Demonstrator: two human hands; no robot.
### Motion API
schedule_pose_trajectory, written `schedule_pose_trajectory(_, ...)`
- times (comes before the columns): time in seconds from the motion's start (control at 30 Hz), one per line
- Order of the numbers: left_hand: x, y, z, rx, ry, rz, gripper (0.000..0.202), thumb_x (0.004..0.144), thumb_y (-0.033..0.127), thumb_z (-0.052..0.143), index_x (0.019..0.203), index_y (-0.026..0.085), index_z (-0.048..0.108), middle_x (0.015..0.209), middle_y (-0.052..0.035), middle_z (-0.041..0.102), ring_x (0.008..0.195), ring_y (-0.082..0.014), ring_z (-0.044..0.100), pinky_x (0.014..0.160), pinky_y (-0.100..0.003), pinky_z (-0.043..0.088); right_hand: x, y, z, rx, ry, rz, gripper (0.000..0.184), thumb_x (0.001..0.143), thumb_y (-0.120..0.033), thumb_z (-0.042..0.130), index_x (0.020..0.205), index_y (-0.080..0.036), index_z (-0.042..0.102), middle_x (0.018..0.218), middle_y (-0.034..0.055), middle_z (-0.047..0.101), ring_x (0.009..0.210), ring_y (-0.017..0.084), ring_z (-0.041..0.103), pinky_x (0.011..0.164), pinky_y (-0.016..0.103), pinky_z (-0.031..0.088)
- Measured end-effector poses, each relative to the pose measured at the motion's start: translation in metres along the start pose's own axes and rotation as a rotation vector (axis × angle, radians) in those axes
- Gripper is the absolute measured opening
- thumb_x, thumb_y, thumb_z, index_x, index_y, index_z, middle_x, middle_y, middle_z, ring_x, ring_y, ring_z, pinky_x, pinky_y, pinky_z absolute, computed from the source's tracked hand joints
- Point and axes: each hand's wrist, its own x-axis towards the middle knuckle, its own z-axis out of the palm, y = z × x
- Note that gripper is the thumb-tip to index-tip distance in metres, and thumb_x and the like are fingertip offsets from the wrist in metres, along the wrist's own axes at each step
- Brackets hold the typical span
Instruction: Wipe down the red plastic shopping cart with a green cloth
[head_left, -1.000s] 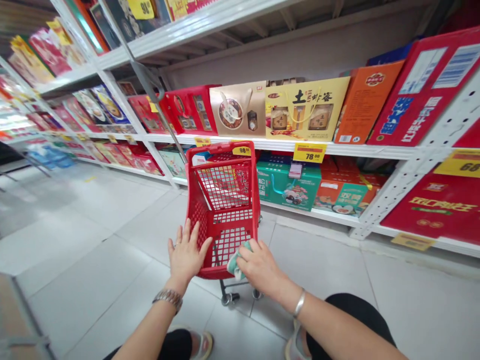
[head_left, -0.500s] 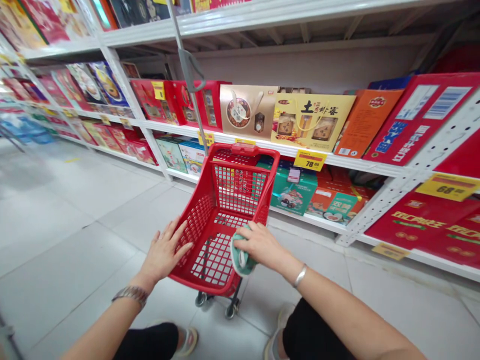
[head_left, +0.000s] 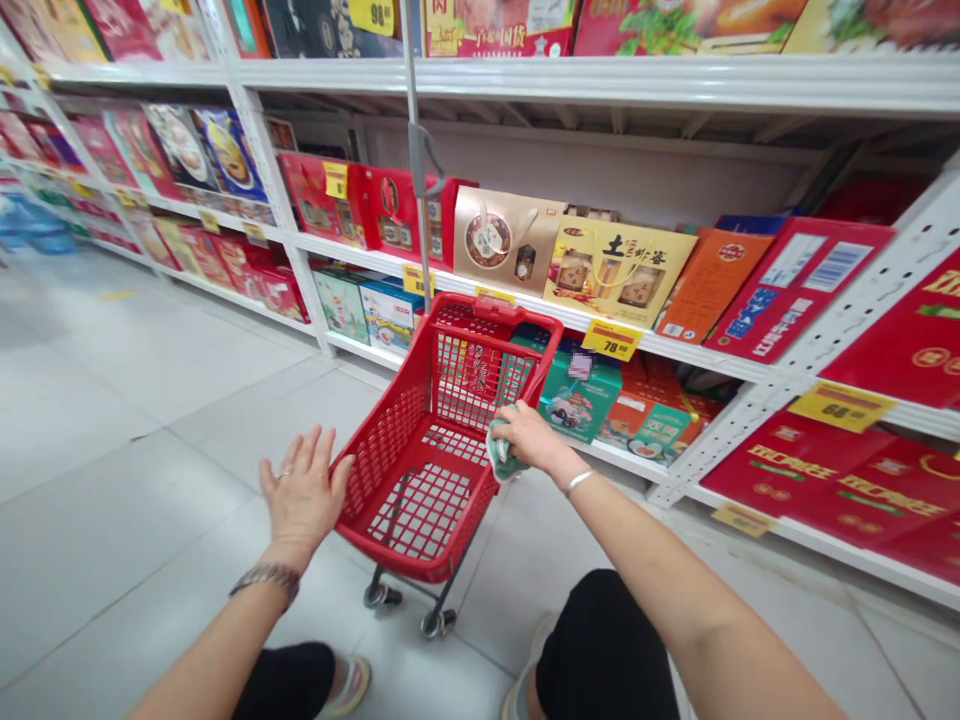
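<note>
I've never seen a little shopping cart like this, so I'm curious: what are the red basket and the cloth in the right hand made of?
The red shopping basket looks like moulded plastic: glossy, evenly coloured, with a thick one-piece grid. The green-and-white cloth in the right hand looks like soft fabric, since it bunches under the fingers; its exact fibre can't be told.

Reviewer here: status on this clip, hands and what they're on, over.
Right hand gripping a green cloth on the rim of a red wheeled shopping basket. Left hand open, beside the basket. Shelved gift boxes beyond it.
</note>
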Motion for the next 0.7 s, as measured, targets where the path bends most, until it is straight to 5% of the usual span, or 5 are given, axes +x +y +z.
schedule_pose_trajectory(0.13,-0.033,0.033,-0.005,-0.112,0.014,-0.176,0.063,0.101,0.046,0.024,0.151,0.012,0.043,0.160,-0.0223,0.036,0.150,-0.0372,0.031,0.120,-0.070,0.013,0.002,-0.019,0.000,0.014,-0.003,0.042,0.025,0.087,-0.016,0.062,0.108,-0.024,0.074,0.124,0.0070,0.059,0.104,0.024,0.044,0.089,0.035,0.038)
schedule_pose_trajectory(0.3,-0.070,0.062,-0.003,-0.139,-0.093,-0.179,0.064,0.101,0.049,0.024,0.153,0.015,0.040,0.164,-0.0197,0.030,0.153,-0.0385,0.024,0.117,-0.075,0.015,-0.001,-0.051,0.005,0.028,0.024,0.129,0.023,0.094,-0.021,0.056,0.110,-0.026,0.072,0.123,0.0076,0.058,0.106,0.025,0.044,0.090,0.035,0.039)
schedule_pose_trajectory(0.53,-0.060,0.026,-0.010,0.022,-0.195,-0.054,0.060,0.099,0.048,0.032,0.150,0.020,0.047,0.163,-0.0172,0.032,0.152,-0.0403,0.023,0.116,-0.075,0.017,-0.013,-0.111,0.001,-0.041,0.030,0.267,0.026,0.100,-0.022,0.046,0.109,-0.025,0.070,0.121,0.0099,0.059,0.105,0.026,0.046,0.084,0.034,0.041)
schedule_pose_trajectory(0.7,-0.054,0.000,-0.021,0.062,-0.319,0.025,0.060,0.099,0.050,0.033,0.153,0.024,0.043,0.163,-0.0117,0.034,0.154,-0.0349,0.022,0.120,-0.070,0.018,-0.025,-0.133,-0.009,-0.119,-0.004,0.166,0.025,0.100,-0.023,0.046,0.105,-0.024,0.071,0.115,0.0102,0.062,0.104,0.026,0.047,0.080,0.034,0.041)
